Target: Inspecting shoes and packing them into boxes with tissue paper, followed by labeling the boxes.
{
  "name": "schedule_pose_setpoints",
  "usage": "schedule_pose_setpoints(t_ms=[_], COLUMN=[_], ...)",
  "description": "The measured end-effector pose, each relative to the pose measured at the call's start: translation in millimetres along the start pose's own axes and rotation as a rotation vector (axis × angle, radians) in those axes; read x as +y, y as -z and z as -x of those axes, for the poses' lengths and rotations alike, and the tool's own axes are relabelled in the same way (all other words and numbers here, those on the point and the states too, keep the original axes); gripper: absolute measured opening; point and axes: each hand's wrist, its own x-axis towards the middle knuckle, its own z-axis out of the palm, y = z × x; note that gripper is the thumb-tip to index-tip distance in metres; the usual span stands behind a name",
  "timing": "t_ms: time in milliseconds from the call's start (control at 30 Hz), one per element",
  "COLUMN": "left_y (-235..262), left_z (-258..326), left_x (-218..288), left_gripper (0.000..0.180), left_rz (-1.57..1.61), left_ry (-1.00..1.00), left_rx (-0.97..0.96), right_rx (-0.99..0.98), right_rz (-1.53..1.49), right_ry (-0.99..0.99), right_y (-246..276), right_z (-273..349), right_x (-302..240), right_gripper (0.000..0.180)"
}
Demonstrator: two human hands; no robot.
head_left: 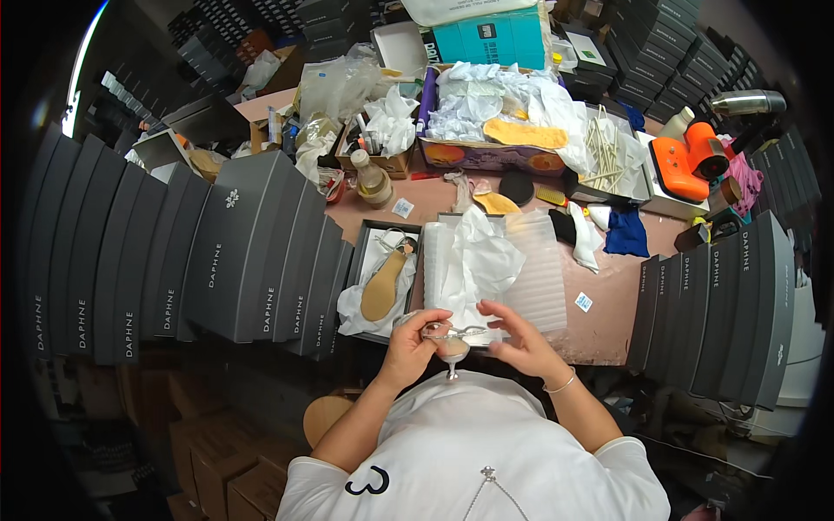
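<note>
Close to my body, my left hand (413, 347) is closed round a silver strappy sandal (453, 349), its slim heel pointing down toward me. At the sandal's right side is my right hand (525, 344), fingers apart and curved by the straps; whether a fingertip touches them I cannot tell. Beyond my left hand, a second sandal (380, 288) lies tan sole up on white tissue in an open dark shoebox (368, 231). Crumpled white tissue paper (479, 259) covers much of another box right in front of my hands, with a translucent foam sheet (536, 278) beside it.
Rows of grey shoeboxes (245, 247) flank me on the left and more boxes (714, 300) on the right. Farther back stand a glass bottle (373, 181), a carton of tissue (499, 95), a tray of white sticks (608, 154) and an orange heat gun (699, 156).
</note>
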Motion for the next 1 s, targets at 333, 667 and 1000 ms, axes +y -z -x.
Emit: schedule_pose_setpoints(t_ms=[333, 667, 1000], left_y=[-6.5, 6.8, 9.3], left_z=[22.2, 28.0, 34.4], left_x=[18.4, 8.8, -4.7], left_gripper=[0.041, 0.048, 0.031], left_rz=[-0.072, 0.272, 0.412], left_ry=[-0.005, 0.141, 0.017], left_rx=[-0.201, -0.063, 0.243], right_rx=[-0.192, -0.093, -0.091], right_rz=[-0.309, -0.609, -0.656], right_ry=[-0.212, -0.328, -0.335], right_y=[-20.9, -27.0, -36.8], right_z=[-18.1, -10.7, 11.6], right_x=[0.9, 17.8, 8.1], right_gripper=[0.028, 0.029, 0.025])
